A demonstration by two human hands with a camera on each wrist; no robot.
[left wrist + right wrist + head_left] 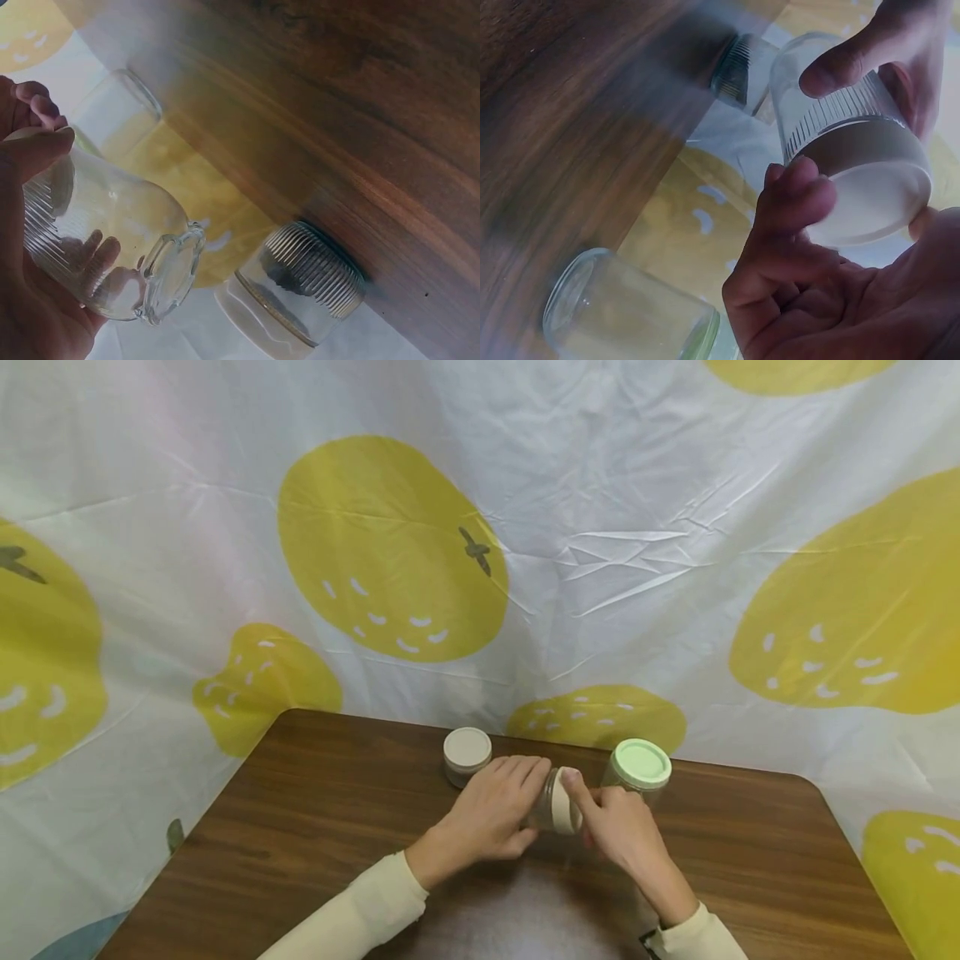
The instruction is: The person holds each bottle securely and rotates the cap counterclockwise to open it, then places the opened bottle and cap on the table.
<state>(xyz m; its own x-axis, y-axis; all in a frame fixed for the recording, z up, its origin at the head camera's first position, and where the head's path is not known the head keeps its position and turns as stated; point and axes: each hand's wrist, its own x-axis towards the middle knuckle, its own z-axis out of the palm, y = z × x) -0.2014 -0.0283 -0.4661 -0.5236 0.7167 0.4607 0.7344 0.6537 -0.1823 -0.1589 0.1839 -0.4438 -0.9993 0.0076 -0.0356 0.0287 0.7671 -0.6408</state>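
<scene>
A clear ribbed glass jar (112, 210) is held tilted on its side above the table, its base toward the left. My left hand (491, 810) grips the jar's body, with the thumb along one side and the fingers around the other. On the jar's mouth sits a cream lid (881, 199), facing right. My right hand (618, 827) holds the rim of this lid, thumb on top and curled fingers at the other side. No contents show inside the glass.
A jar with a white lid (467, 750) stands upright behind my left hand, something dark inside it. Behind my right hand stands a larger jar with a pale green lid (641, 764). The brown wooden table (315, 810) meets a lemon-print cloth (600, 610) at the back.
</scene>
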